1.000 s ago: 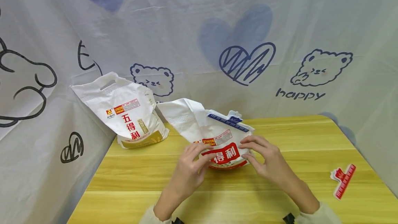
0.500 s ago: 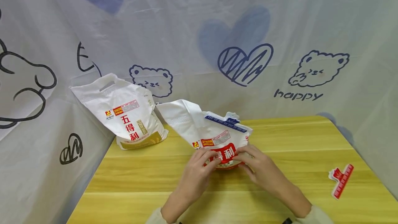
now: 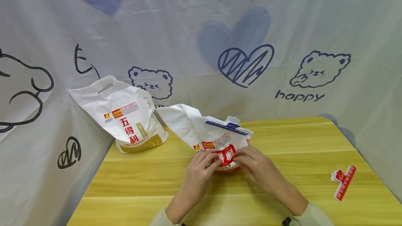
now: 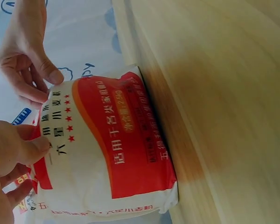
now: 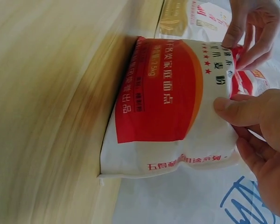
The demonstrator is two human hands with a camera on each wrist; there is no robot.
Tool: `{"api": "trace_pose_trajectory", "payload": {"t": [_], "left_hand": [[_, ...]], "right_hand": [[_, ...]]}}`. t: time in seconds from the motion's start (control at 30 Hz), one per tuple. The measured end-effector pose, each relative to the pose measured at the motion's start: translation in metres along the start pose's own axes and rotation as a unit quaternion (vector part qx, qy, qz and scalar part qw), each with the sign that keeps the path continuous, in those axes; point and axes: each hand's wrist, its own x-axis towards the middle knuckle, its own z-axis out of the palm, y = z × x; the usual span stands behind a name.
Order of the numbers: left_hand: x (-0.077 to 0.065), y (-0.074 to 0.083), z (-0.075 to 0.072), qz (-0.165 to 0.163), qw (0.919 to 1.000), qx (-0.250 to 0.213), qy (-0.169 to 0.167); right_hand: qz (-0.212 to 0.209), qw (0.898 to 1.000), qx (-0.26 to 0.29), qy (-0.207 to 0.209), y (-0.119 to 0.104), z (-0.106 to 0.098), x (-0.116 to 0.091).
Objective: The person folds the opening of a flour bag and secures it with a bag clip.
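Observation:
In the head view a white flour bag (image 3: 216, 138) with red print stands mid-table, its handled top flopped to the left. A blue bag clip (image 3: 227, 127) grips a fold along its upper edge. My left hand (image 3: 199, 173) pinches the bag's front between thumb and fingers. Close beside it on the right, my right hand (image 3: 259, 165) pinches the same side. The right wrist view shows the red front panel of the flour bag (image 5: 168, 93) near the table, with both thumbs on the white upper part and material bunched between the hands.
A second white flour bag (image 3: 132, 118) with a gold base leans at the back left. On the right of the wooden table (image 3: 292, 142) lies a red bag clip (image 3: 343, 183). A patterned curtain (image 3: 188, 37) hangs behind.
Both hands have come closer together on the bag's front, the right one moving left and down. Their spread fingers have closed into pinches. The bag's top has sunk slightly.

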Motion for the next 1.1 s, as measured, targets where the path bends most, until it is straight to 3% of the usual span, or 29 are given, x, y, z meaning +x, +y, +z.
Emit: {"api": "trace_pose_trajectory", "payload": {"t": [0.33, 0.53, 0.83, 1.1], "left_hand": [[-0.002, -0.003, 0.006, 0.033, 0.9980, 0.021, 0.050], [-0.003, -0.005, 0.010, 0.027, 0.9972, 0.015, 0.069], [-0.003, -0.009, 0.011, 0.009, 0.9979, 0.012, 0.063], [-0.002, -0.014, 0.012, 0.016, 0.9986, 0.005, 0.050]], "right_hand": [[-0.009, 1.000, -0.008, 0.016, 0.004, 0.003, 0.000], [-0.014, 0.999, -0.008, 0.030, 0.007, 0.006, 0.001], [-0.001, 0.999, -0.026, 0.022, 0.007, 0.008, 0.004], [0.000, 0.998, -0.047, 0.035, 0.008, 0.011, 0.006]]}}
